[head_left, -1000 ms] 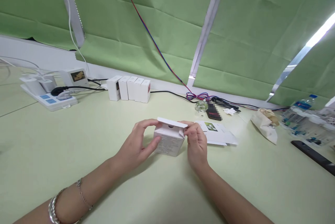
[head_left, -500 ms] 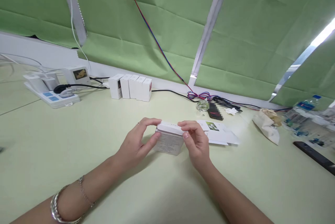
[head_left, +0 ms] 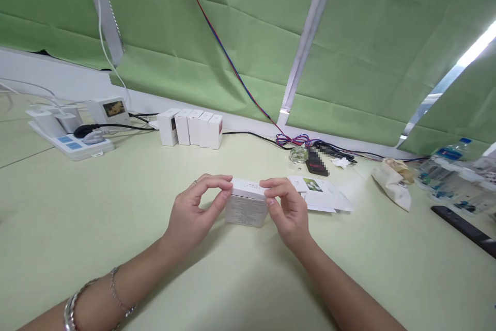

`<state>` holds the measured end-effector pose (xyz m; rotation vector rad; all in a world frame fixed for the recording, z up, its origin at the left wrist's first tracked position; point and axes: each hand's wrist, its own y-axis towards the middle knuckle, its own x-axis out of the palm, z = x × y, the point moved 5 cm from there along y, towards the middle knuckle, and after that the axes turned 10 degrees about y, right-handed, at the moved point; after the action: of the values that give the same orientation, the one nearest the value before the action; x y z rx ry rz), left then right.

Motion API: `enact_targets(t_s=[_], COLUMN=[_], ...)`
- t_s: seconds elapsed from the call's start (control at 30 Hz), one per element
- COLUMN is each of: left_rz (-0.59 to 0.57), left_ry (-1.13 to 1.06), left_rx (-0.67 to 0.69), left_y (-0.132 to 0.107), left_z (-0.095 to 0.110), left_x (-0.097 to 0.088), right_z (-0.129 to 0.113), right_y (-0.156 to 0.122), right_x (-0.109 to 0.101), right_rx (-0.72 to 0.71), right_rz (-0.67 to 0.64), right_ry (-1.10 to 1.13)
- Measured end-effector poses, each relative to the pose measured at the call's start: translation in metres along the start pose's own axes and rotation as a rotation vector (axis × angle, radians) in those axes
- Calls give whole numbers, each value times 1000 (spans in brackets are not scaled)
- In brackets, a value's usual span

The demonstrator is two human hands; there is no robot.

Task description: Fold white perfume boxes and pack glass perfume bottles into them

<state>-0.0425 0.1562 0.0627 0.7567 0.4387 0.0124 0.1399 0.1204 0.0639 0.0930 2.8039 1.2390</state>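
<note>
A small white carton [head_left: 246, 210] stands upright on the pale green table in front of me, its printed side facing me and its top flap lying down flat. At the carton's upper left corner, my left hand [head_left: 196, 212] pinches the top edge between thumb and forefinger. My right hand [head_left: 287, 209] grips the upper right corner with curled fingers and thumb. Just behind the right hand lie flattened white cartons [head_left: 321, 198], one bearing a green picture.
A row of white boxes [head_left: 211, 132] stands by the wall. To the left is a power strip [head_left: 83, 149] with plugs. Bundled cables [head_left: 298, 140], a cloth pouch [head_left: 393, 184], a dark phone-like slab [head_left: 465, 225] and a plastic bottle [head_left: 453, 150] lie towards the right.
The carton's top flap has gone from slightly raised to flat, with lettering now showing on it. Both hands stay at its upper corners; the view has shifted a little.
</note>
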Motion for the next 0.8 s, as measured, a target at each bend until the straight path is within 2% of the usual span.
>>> enact_targets(t_s=[0.13, 0.43, 0.6, 0.7, 0.8], left_rz=[2, 13, 2, -91, -282], left_ry=[-3, 93, 180, 222, 289], left_rx=[27, 251, 252, 167, 33], left_y=[0, 2, 5, 2, -11], left_z=[0, 8, 6, 0, 0], left_x=[-1, -2, -1, 7, 22], right_z=[-1, 2, 1, -6, -16], right_y=[0, 0, 2, 3, 0], right_x=[0, -2, -1, 1, 7], right_rx=[11, 37, 71, 133, 183], right_rz=[-3, -18, -71, -119, -212], right_ry=[-7, -6, -116, -271, -318])
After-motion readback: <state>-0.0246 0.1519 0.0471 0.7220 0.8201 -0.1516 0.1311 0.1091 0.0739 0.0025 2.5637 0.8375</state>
